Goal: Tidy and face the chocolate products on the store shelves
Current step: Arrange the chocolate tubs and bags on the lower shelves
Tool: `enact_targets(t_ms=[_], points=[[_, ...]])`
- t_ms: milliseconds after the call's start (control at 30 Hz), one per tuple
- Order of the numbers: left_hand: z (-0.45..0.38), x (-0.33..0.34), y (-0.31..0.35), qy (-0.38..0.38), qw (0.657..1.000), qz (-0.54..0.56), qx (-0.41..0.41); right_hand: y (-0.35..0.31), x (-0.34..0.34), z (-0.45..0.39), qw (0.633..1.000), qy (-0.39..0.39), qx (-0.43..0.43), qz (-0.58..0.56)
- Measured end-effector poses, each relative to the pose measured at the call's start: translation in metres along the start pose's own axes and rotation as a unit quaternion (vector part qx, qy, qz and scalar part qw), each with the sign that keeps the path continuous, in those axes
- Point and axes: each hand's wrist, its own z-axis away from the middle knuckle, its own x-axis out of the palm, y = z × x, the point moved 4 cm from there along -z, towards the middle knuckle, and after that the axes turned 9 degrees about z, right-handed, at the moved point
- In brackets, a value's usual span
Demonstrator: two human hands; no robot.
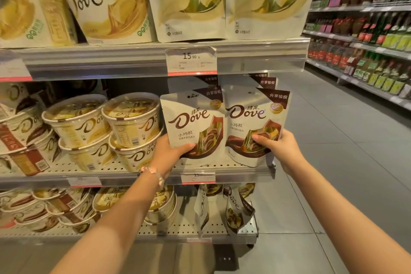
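Observation:
Two white and brown Dove chocolate pouches stand upright side by side at the right end of the middle shelf [133, 172], fronts facing me. My left hand [170, 152] grips the lower left edge of the left pouch [192, 124], thumb across its front. My right hand [279, 148] grips the lower right corner of the right pouch [249, 122], thumb on its front. More pouches of the same kind stand behind them, only their top corners showing.
Stacked Dove tubs [106, 131] fill the middle shelf to the left. Pale yellow pouches [191, 0] and tubs sit on the shelf above, over a price tag [191, 60]. Below, pouches [238, 209] lean sideways beside more tubs. An aisle floor [333, 151] and bottle shelves [367, 40] lie right.

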Motion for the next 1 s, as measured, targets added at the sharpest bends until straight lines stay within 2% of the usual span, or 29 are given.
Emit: enact_targets(t_ms=[67, 167, 300, 400, 667, 1000], points=[[0.004, 0.0, -0.007, 0.058, 0.998, -0.001, 0.026, 0.007, 0.004, 0.009, 0.999, 0.041, -0.011, 0.0], [0.022, 0.008, -0.017, 0.166, 0.985, 0.005, 0.053, 0.021, 0.013, 0.028, 0.988, 0.145, -0.029, 0.042], [0.042, 0.032, -0.025, 0.227, 0.969, -0.043, 0.091, 0.025, 0.03, 0.047, 0.966, 0.239, -0.047, 0.084], [0.041, 0.045, -0.028, 0.255, 0.962, -0.065, 0.079, 0.023, 0.043, 0.05, 0.953, 0.284, -0.041, 0.099], [0.022, 0.048, -0.034, 0.269, 0.956, -0.093, 0.071, 0.016, 0.054, 0.035, 0.945, 0.304, -0.032, 0.121], [0.005, 0.037, -0.038, 0.181, 0.969, -0.148, 0.076, 0.021, 0.04, 0.016, 0.956, 0.261, -0.055, 0.125]])
